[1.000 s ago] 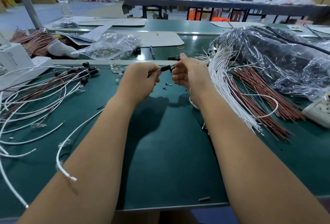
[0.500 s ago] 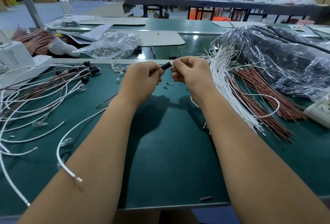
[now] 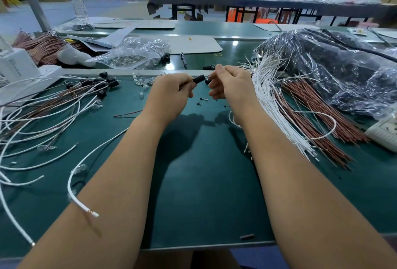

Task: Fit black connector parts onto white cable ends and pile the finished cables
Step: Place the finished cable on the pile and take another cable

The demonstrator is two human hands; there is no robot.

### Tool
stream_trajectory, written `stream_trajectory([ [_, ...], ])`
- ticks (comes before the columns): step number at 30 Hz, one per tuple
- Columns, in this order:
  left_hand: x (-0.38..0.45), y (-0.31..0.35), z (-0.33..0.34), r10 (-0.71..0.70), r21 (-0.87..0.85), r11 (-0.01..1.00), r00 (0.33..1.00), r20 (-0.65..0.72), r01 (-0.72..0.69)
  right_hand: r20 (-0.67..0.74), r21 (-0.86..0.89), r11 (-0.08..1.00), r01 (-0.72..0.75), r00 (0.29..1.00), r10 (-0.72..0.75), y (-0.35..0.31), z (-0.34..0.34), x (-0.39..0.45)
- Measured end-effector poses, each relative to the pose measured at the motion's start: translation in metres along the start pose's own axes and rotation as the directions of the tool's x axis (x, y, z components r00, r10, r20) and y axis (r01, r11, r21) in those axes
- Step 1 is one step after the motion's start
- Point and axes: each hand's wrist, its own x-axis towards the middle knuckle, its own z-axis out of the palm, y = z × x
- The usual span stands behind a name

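My left hand [image 3: 169, 91] pinches a black connector part [image 3: 198, 78] at its tip, held above the green table. My right hand [image 3: 231, 85] faces it with curled fingers and pinches a small dark piece [image 3: 207, 81] a short gap from that connector. A white cable [image 3: 74, 183] runs from under my left forearm, its stripped end lying on the arm. Finished cables with black connectors [image 3: 103, 85] lie piled at the left. A bundle of bare white cables [image 3: 272, 99] lies beside my right wrist.
Brown wires [image 3: 318, 118] lie right of the white bundle, next to a large plastic bag [image 3: 335, 69] and a white power strip [image 3: 384, 132]. A clear bag of small bulbs [image 3: 133, 54], a pen [image 3: 183, 59] and a white box [image 3: 15, 67] sit behind.
The two hands have drawn slightly apart, so the black connector in my left hand now stands clear of my right fingers. Both hands sit a little lower in view.
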Motion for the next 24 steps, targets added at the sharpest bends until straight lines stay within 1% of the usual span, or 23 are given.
stream_trajectory([
  [2, -0.0001, -0.0005, -0.0006, -0.012, -0.009, 1.000, 1.000, -0.001, 0.012, 0.021, 0.059, 0.998, -0.033, 0.999, 0.032, -0.0014, -0.0019, 0.0001],
  [4, -0.0006, -0.0009, -0.0008, -0.018, -0.011, 1.000, 1.000, 0.000, 0.018, 0.044, 0.060, 0.998, -0.030, 0.999, 0.028, -0.0017, -0.0040, -0.0004],
  [8, -0.0016, -0.0001, -0.0005, -0.024, -0.023, 0.999, 1.000, 0.013, 0.024, 0.043, -0.034, 0.999, 0.036, 0.998, -0.035, 0.0002, -0.0047, -0.0017],
  [10, -0.0015, -0.0002, -0.0001, -0.025, -0.002, 1.000, 0.999, 0.024, 0.025, 0.035, -0.074, 0.995, 0.070, 0.997, -0.067, 0.0011, -0.0041, -0.0012],
  [14, -0.0020, 0.0010, 0.0003, -0.010, 0.039, 0.999, 0.998, 0.059, 0.007, 0.036, -0.112, 0.990, 0.085, 0.996, -0.081, 0.0030, -0.0033, 0.0007],
  [18, -0.0019, 0.0030, 0.0007, -0.045, -0.024, 0.999, 0.998, 0.037, 0.046, 0.053, -0.106, 0.990, 0.089, 0.995, -0.083, 0.0040, -0.0008, -0.0001],
  [24, -0.0016, 0.0063, 0.0009, -0.083, -0.077, 0.993, 0.996, 0.025, 0.085, 0.013, -0.104, 0.990, 0.092, 0.996, -0.091, 0.0044, -0.0005, 0.0008],
])
